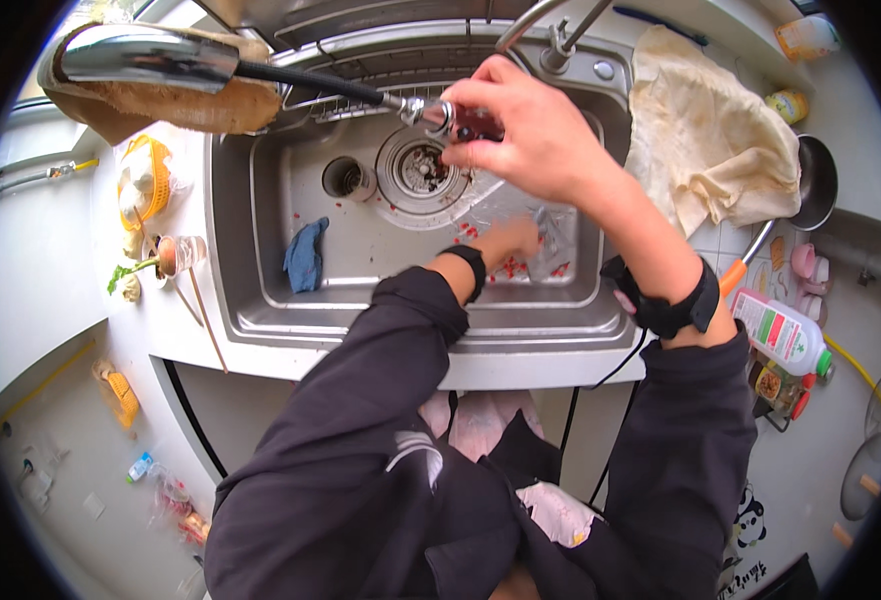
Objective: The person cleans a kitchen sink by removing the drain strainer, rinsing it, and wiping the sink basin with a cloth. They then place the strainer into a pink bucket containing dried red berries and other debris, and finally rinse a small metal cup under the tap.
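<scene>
My right hand (528, 125) has its fingers part-curled round a dark red thing (478, 123) by the tap end (428, 112), likely so drips fall inside the sink (390, 245). My left hand (512, 242) blurs beside a clear bag (554, 248); I can't tell its grip. Red bits (512, 267) lie there.

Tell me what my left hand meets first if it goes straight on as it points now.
Most likely the crumpled clear plastic in the sink; the left hand is blurred and may already touch it, since depth is unclear.
</scene>
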Demonstrator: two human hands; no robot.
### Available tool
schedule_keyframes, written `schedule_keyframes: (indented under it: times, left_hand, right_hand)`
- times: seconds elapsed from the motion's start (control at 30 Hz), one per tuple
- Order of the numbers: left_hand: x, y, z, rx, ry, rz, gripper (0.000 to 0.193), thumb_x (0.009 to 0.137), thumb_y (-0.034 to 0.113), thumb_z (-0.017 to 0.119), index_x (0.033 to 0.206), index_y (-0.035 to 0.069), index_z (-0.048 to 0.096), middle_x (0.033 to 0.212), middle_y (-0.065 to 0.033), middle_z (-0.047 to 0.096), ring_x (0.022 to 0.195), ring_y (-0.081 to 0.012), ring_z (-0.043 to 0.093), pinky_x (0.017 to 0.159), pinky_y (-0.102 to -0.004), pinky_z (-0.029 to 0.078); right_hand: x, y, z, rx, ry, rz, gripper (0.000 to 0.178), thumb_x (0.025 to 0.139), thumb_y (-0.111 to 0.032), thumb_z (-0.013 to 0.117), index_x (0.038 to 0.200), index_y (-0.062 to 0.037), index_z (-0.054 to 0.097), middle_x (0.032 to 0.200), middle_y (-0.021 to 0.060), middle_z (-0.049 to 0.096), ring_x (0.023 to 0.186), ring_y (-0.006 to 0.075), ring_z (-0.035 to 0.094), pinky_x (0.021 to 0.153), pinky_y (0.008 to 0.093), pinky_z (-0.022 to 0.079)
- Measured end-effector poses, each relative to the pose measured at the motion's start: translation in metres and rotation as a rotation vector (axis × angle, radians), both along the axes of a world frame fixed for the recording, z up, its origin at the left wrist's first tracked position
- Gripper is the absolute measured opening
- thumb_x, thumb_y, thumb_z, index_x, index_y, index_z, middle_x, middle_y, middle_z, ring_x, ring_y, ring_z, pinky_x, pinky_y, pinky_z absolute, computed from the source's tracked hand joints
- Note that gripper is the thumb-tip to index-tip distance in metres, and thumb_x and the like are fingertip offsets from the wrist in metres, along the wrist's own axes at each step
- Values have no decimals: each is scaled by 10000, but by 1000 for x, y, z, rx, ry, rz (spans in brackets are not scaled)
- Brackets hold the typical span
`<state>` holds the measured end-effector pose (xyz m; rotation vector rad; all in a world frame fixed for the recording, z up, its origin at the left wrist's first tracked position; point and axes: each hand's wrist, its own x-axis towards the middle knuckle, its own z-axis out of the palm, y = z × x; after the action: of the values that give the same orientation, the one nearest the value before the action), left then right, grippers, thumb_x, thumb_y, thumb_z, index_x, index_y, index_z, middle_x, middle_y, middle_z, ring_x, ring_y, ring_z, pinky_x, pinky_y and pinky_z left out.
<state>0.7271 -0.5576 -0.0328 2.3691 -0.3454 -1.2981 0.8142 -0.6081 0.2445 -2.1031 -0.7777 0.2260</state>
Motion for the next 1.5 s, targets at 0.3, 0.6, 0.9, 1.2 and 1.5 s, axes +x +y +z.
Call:
schedule_keyframes:
  times: [0.3,0.6,0.9,1.2,1.5]
  left_hand:
    - [23,126,81,-619,24,1257,251,726,27,831,861,71,624,789,-1,630,699,-137,659,557,-313,460]
    - [1,169,123,-514,332,1329,300,875,136,775,1048,90,534,877,0,672,773,-171,706,684,-408,512]
    - [10,157,127,-636,310,1089,444,922,310,716,1321,252,530,1262,-10,597,1151,-253,603,874,-679,401]
    - [22,155,144,-1423,656,1392,436,992,467,547,1337,202,517,1362,-66,516,1259,-306,493,960,-628,421]
    - [20,170,159,-1434,415,1658,378,1047,413,475,1259,105,531,1241,-87,577,1107,-262,567,870,-468,521]
  right_hand:
    - [-19,25,-30,71,111,0,452,734,-414,808,1109,-175,726,1002,71,588,932,253,643,836,374,520]
    - [-39,76,-34,115,167,-144,454,718,-365,848,1124,-192,744,1071,59,540,920,210,619,837,344,521]
    - [-49,80,-17,106,257,-112,512,699,-379,876,1131,-136,747,1079,82,544,952,212,601,848,349,513]
    - [-60,97,-22,229,241,-199,476,674,-343,882,1088,-144,758,1066,85,569,961,216,600,859,347,514]
    - [-59,100,-25,212,238,-132,492,711,-415,849,1104,-138,741,1031,90,577,939,229,591,838,364,509]
